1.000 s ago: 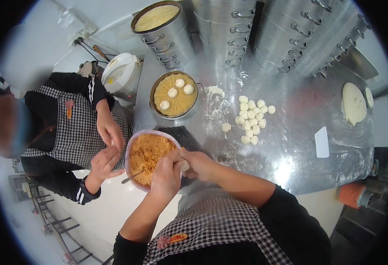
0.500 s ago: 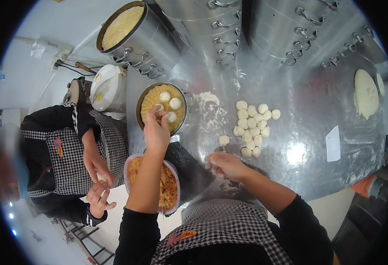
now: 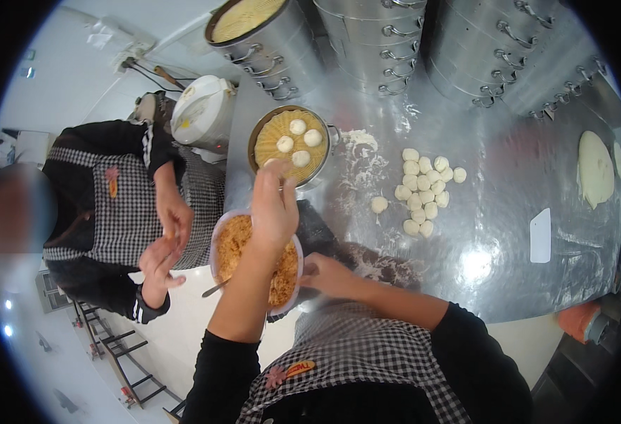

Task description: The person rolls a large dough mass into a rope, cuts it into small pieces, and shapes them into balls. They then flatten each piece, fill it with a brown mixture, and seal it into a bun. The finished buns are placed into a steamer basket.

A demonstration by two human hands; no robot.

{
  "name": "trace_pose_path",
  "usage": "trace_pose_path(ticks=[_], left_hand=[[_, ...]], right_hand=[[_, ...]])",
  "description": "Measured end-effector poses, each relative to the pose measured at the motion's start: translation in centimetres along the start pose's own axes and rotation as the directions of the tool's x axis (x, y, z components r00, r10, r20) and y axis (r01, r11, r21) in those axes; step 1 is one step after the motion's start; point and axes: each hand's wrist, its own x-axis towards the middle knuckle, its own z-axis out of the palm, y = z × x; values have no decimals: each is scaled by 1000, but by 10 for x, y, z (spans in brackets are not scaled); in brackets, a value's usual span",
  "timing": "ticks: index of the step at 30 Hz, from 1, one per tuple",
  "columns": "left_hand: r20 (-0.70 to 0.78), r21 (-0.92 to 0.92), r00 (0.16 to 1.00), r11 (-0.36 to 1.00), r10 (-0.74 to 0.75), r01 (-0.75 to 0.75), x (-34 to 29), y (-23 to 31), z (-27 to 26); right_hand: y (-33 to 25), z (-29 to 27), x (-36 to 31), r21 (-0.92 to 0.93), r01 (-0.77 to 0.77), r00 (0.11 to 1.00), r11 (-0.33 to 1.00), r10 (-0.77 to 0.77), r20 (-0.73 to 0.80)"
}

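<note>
My left hand (image 3: 273,208) is raised over the near edge of the round steamer basket (image 3: 329,152), fingers stretched and apart with nothing plainly held. A pale spot by its fingertips is too small to make out. Several white buns (image 3: 312,137) sit on the basket's woven yellow mat. Below, a pale bowl (image 3: 218,230) of crumbly orange-brown filling (image 3: 232,237) is partly covered by my left forearm. My right hand (image 3: 328,275) has its fingers closed at the bowl's right rim. A spoon handle (image 3: 216,288) sticks out over the bowl's left side.
Several dough pieces (image 3: 423,182) cluster mid-table, one dough piece (image 3: 379,205) apart, beside scattered flour (image 3: 360,141). A white scraper (image 3: 540,235) and a dough slab (image 3: 596,169) lie right. Steamer stacks (image 3: 374,42) line the back. A co-worker's hands (image 3: 172,219) work close on the left.
My left hand has drawn back from the buns. My right hand has moved left from the table to the bowl's rim. The spoon handle now points left. The whole view has shifted.
</note>
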Motion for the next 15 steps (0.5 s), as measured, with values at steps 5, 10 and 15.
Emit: trace_pose_path(ticks=[5, 10, 15], left_hand=[[12, -87, 1000, 996, -1, 2, -75, 45, -45], [23, 19, 991, 991, 133, -133, -162, 37, -79], [233, -188, 972, 980, -22, 68, -221, 20, -58]], right_hand=[[11, -16, -35, -15, 18, 973, 1000, -21, -229], [16, -30, -124, -149, 167, 854, 975, -219, -472], [66, -10, -253, -135, 20, 511, 991, -126, -850]])
